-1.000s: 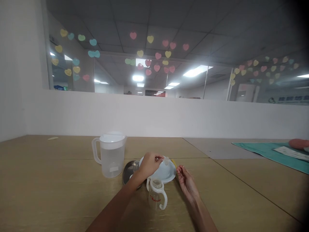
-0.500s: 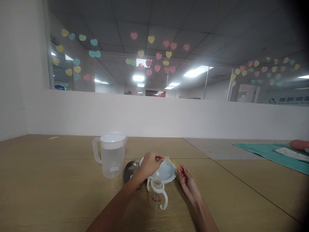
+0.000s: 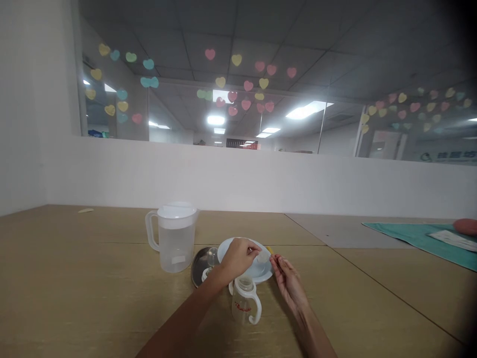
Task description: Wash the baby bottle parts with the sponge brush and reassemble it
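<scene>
Over the shallow pale-blue round dish point(image 3: 223, 248), left hand point(image 3: 238, 257) pinches a small translucent cup-like piece point(image 3: 263, 256) between thumb and fingers. Right hand point(image 3: 289, 284), bent-fingered, has its fingertips at the piece's right edge; cannot tell whether they grip or merely touch. Change over the last second: piece and right fingertips, apart earlier, now meet, so handling appears to be turning two-handed. Clear bottle with white two-handled collar and red lettering point(image 3: 242, 304) stands upright on the wood-toned table point(image 3: 93, 298), open-mouthed, unheld, nearer the wearer than the dish. Just left of the dish, dark round metal tray point(image 3: 196, 268) carries a clear domed cap point(image 3: 212, 255) and a white ring-shaped part point(image 3: 205, 274), partly hidden by the left arm.
</scene>
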A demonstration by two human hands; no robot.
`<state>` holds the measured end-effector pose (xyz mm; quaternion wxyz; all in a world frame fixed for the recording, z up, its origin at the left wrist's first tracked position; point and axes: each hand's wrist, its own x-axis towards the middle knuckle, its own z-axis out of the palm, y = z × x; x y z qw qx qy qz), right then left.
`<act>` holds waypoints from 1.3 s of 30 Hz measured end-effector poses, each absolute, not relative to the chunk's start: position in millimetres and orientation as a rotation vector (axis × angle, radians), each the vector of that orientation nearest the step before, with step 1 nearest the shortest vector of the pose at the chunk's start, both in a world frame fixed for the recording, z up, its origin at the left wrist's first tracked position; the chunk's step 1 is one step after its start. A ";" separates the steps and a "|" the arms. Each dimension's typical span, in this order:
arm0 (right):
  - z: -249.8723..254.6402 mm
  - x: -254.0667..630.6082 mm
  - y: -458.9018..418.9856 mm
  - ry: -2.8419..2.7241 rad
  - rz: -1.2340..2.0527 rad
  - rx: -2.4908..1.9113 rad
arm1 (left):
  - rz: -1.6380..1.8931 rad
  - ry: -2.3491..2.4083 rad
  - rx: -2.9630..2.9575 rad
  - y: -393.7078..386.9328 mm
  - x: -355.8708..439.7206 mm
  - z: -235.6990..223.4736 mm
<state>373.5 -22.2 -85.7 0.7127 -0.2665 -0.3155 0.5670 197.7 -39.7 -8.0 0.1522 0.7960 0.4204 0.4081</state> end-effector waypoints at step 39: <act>-76.0 357.5 -36.4 -0.913 1.253 -0.696 | 1.133 1.014 2.314 -31.3 193.5 -15.3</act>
